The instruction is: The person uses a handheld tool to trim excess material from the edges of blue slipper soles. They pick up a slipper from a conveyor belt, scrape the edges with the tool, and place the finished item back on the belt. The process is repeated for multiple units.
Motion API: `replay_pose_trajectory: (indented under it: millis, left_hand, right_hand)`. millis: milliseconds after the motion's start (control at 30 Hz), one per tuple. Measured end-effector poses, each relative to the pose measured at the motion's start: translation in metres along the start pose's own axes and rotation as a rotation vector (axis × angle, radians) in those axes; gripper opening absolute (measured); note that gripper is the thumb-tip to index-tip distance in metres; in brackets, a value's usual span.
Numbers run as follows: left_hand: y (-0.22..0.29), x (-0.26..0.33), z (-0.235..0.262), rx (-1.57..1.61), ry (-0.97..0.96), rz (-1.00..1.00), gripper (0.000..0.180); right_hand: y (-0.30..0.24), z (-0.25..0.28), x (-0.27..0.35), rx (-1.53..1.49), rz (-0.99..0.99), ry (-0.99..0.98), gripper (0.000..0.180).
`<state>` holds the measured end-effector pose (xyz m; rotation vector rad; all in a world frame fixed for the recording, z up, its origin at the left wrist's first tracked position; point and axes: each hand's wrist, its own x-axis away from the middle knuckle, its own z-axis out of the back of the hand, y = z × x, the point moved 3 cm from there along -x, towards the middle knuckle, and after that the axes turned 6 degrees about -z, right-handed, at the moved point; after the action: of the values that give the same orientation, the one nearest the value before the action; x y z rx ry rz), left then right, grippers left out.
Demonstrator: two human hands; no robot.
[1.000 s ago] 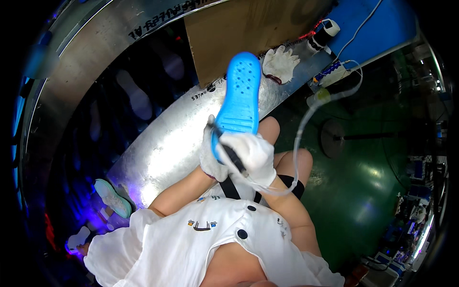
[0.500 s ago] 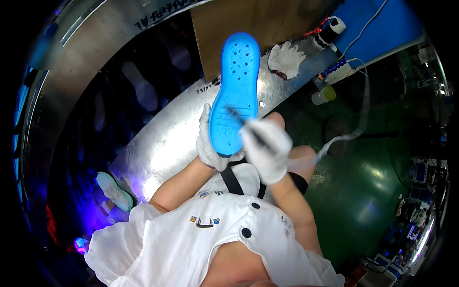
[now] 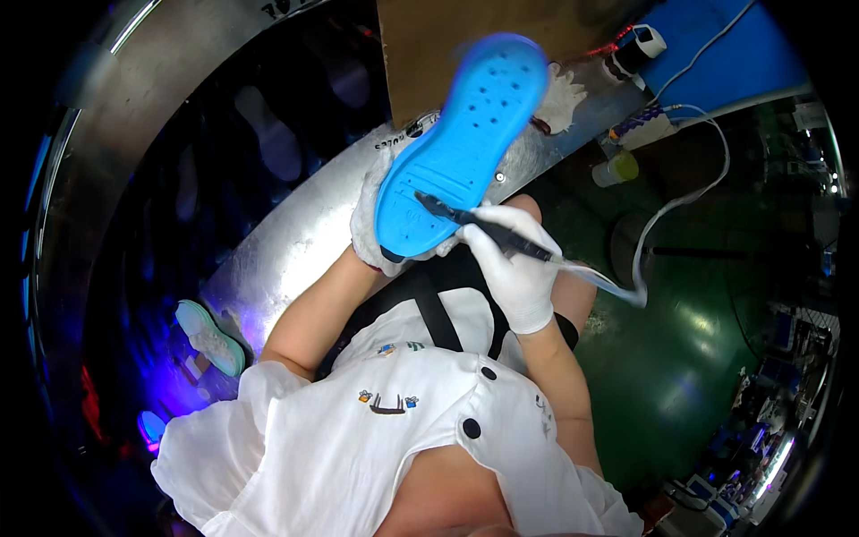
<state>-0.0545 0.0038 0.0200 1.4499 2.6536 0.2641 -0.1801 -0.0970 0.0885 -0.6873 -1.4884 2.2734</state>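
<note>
A bright blue shoe sole point(image 3: 456, 166) with several small holes at its toe end is held up in front of me, tilted to the right. My left hand point(image 3: 364, 224), in a white knit glove, grips it from behind at the heel; most of its fingers are hidden. A dark piece point(image 3: 391, 255) shows at the heel's lower edge. My right hand point(image 3: 514, 273), in a smooth white glove, pinches a black pen-shaped tool point(image 3: 474, 221) whose tip is at the sole's heel area. From the tool's back end runs a pale, flexible tube point(image 3: 637, 268).
Beneath the sole curves a metal table edge point(image 3: 282, 242). A loose white glove point(image 3: 564, 98) lies behind the toe. To the right stand a yellow-topped container point(image 3: 617, 168) and a blue board point(image 3: 716, 49). Pale soles point(image 3: 270, 139) lie in the dark left area, a mint-edged sole point(image 3: 210, 338) lower down.
The sole has swung its toe to the right, and its heel has shifted up and left. My right hand has moved slightly right with the tool, which lies flatter and is less blurred.
</note>
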Motion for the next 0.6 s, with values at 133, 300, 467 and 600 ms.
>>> replay_pose_trajectory:
  millis: [133,300,467,600]
  left_hand:
    - [0.033,-0.017,0.02,-0.38,-0.123,0.067,0.071]
    - [0.033,-0.017,-0.007,-0.364,-0.126,0.35,0.062]
    - [0.041,-0.03,0.018,-0.732,-0.117,0.289,0.052]
    - [0.047,-0.028,-0.002,-0.645,0.114,0.381,0.053]
  right_hand:
    - [-0.038,-0.007,0.018,0.508,0.426,-0.458,0.017]
    - [-0.015,0.001,0.002,0.196,0.299,-0.377,0.023]
    - [-0.035,0.009,0.01,0.31,0.438,-0.411,0.031]
    - [-0.038,0.009,0.015,0.614,0.501,-0.447,0.025]
